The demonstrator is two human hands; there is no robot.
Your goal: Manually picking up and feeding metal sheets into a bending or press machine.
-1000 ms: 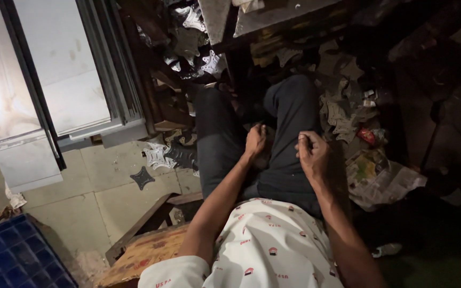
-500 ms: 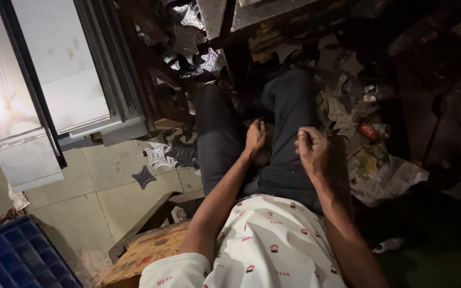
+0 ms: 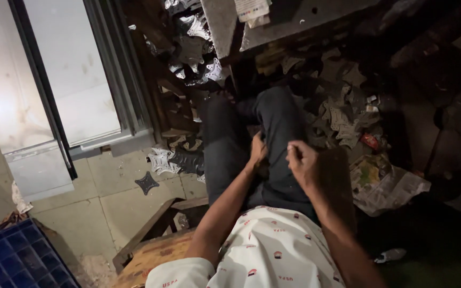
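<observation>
Dark trousers (image 3: pixel 273 144) under both hands. Left hand (image 3: pixel 257 152) curled on the inner thigh; right hand (image 3: pixel 301 162) pinched shut, contents too dim to tell. Star-shaped metal cutouts (image 3: pixel 162 160) lie nearby on the floor tiles (image 3: pixel 108 197).

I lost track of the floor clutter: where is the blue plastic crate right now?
In the head view, the blue plastic crate sits in the bottom-left corner, on the person's left, on the tiled floor beside the wooden seat.
</observation>
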